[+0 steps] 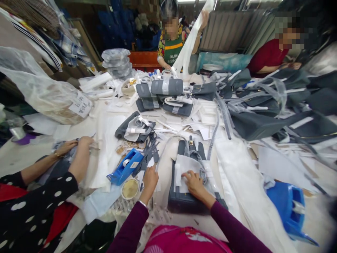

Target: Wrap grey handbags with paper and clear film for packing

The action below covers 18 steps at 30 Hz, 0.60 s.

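A dark grey handbag (184, 203) lies on the table in front of me, a white foam sheet (186, 163) and clear plastic on top. My right hand (195, 184) rests on that sheet, fingers spread, holding nothing. To the left of the bag, my left hand (150, 181) has its fingers pinched together. A thin plastic-wrapped strap (168, 143) curves from the bag's top towards those fingertips; whether they grip it is unclear. Beside my left hand are a blue tape dispenser (125, 167), dark grey strap pieces (150, 154) and a round tub (130, 188) of yellowish stuff.
Wrapped grey bags (167, 86) are stacked ahead; more grey bags (263, 119) pile up at right. Another blue tape dispenser (285, 207) stands near right. A co-worker's hands (71, 146) work close on the left. Two people (172, 45) are across the table.
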Available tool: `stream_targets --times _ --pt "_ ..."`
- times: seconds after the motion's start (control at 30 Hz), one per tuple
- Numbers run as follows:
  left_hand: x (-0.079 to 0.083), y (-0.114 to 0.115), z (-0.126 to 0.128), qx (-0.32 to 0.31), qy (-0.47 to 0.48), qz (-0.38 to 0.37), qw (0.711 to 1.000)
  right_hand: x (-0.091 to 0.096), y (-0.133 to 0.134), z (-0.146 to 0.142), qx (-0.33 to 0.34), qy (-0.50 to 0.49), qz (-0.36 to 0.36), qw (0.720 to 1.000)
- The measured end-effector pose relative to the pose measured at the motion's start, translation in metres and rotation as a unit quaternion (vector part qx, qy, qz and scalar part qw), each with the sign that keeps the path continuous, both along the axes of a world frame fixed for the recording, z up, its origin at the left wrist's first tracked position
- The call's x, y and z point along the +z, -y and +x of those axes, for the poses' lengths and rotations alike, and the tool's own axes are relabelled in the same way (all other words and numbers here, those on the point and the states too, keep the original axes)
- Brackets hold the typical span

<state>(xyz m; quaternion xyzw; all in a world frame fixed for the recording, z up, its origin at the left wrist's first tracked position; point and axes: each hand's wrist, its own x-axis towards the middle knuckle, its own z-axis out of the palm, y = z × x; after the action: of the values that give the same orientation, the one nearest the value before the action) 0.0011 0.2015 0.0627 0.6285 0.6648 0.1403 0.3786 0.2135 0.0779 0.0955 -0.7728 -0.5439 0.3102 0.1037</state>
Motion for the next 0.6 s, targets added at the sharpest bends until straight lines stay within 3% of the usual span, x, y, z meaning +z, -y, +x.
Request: stream_targets --times 0.13,0.2,0.37,0.47,0.6 --pt "0.017 -0.014 -0.005 0.036 0.084 -0.063 0.994 0.012 -0.015 0.009 -0.046 -0.106 0.031 0.993" --pt "0.028 -0.016 -0.006 0.043 0.160 -0.110 0.980 0.021 -0.025 0.006 -0.081 -0.198 0.062 0.975" --pt "0.058 -0.007 -0.002 0.039 0.333 -0.164 0.928 0.032 -0.053 -0.037 -0.162 -0.425 0.061 0.888" --pt "0.071 -0.002 0.005 0.044 0.380 -0.134 0.914 0.032 -0.072 -0.060 -0.204 -0.509 0.053 0.834" --pt "0.085 0.011 0.019 0.047 0.426 -0.078 0.900 0.039 -0.102 -0.064 -0.236 -0.598 0.070 0.763"
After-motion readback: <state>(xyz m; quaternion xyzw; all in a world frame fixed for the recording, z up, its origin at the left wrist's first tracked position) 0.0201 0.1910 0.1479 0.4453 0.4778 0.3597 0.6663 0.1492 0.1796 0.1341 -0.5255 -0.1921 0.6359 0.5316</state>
